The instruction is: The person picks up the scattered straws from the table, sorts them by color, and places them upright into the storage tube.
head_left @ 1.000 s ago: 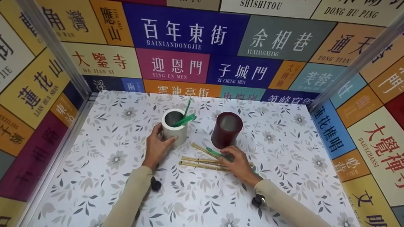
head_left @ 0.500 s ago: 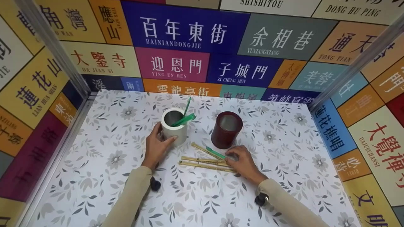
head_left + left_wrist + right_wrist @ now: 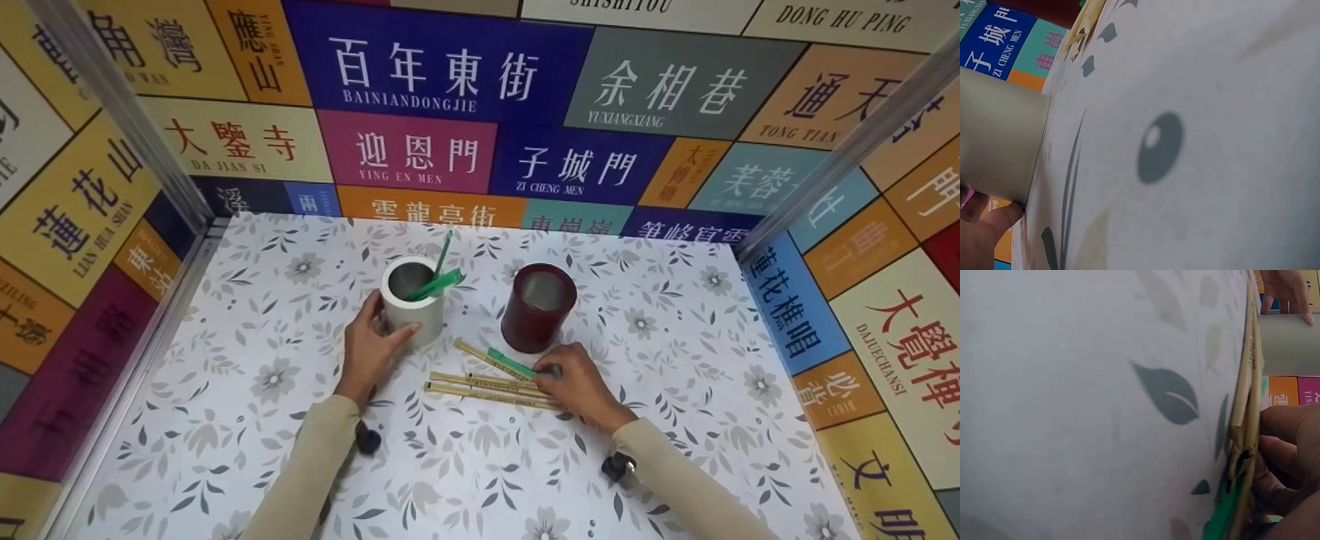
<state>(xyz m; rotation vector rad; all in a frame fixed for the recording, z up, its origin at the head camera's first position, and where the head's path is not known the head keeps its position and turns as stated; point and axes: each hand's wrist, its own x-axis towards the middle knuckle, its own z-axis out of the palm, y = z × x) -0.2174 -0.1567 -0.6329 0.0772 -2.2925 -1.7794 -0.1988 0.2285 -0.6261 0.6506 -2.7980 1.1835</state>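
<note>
Head view alone shows left hand point(image 3: 369, 346) gripping white cup point(image 3: 412, 300), right hand point(image 3: 576, 384) pinching green pen point(image 3: 511, 364)

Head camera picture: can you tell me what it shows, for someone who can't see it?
A person's left hand holds a white cup with green pens in it, while the right hand pinches a green pen lying among tan pens on a flowery table. An empty dark red cup stands beside them.

2 cups point(image 3: 412, 300), 3 green pens point(image 3: 512, 364), 3 tan pens point(image 3: 480, 393).
</note>
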